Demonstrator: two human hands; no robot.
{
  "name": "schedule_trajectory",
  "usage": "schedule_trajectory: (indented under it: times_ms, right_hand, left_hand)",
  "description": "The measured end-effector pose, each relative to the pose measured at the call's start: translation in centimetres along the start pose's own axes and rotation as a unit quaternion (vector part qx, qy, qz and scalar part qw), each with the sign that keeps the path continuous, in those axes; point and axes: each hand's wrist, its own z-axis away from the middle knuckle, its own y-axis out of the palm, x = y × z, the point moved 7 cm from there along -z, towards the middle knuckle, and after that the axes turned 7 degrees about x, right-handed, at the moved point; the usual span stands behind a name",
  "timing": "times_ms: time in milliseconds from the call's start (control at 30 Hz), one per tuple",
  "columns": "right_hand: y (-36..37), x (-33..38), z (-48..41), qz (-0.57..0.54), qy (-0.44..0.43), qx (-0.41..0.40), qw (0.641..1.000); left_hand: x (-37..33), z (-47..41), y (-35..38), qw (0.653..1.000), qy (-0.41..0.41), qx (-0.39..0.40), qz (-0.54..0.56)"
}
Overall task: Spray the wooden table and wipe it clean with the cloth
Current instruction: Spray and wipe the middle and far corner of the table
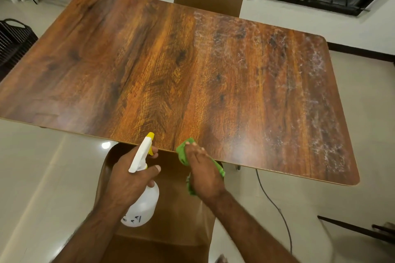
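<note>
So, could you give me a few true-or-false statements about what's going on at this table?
1. The left hand holds the spray bottle. True.
2. The cloth is blue. False: it is green.
3. The right hand presses the cloth at the table's near edge. True.
4. White streaks cover the table's left side. False: the streaks lie on its right side.

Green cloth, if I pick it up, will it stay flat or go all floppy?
Probably floppy: the cloth bunches up under the right hand and seems to droop past the table edge. It is likely light too, since it looks thin and crumpled. Pushed, it may slide easily, as the tabletop looks smooth and shiny.
</note>
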Motion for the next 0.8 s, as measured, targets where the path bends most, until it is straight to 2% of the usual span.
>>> schedule_trajectory:
  times_ms: [133,300,433,467,600,667,733,800]
  right_hand:
    - [-2.1,-5.0,0.8,-0.023,0.166,-0.041,0.985]
    - [-1.7,-2.4,1.7,-0.004,0.064,0.021,0.998]
    - [-4.4,-6.4,-0.5,-0.028,0.167,-0.035,0.985]
    - [-4.2,-5.5,-1.1,-0.028,0.155,-0.028,0.987]
    - [-1.6,-0.7,-3.0,-0.010,0.014,0.040,0.999]
    - [-2.6,-2.1,-4.8,-0.012,0.038,0.022,0.999]
    - [-3.9,-3.8,-6.4,-0.025,0.107,-0.017,0.994]
    - [-3.4,-2.6,-6.8,-0.024,0.102,-0.022,0.994]
  left_hand:
    - [0.2,0.4,0.4,1.000,-0.006,0.022,-0.003]
    - [-0.4,0.6,1.3,0.999,-0.016,0.020,-0.028]
    - [-1.1,0.6,1.7,0.999,-0.017,0.028,-0.026]
    - [-1.3,0.6,1.7,0.999,-0.015,0.027,-0.028]
    - [-1.8,0.2,2.0,0.999,-0.024,0.019,-0.030]
    - [-2.0,0.1,1.9,0.999,-0.020,0.025,-0.028]
    - [-2.1,-0.3,1.4,0.999,-0.019,0.019,-0.021]
    - [-2.0,-0.5,0.9,0.999,-0.028,0.003,-0.018]
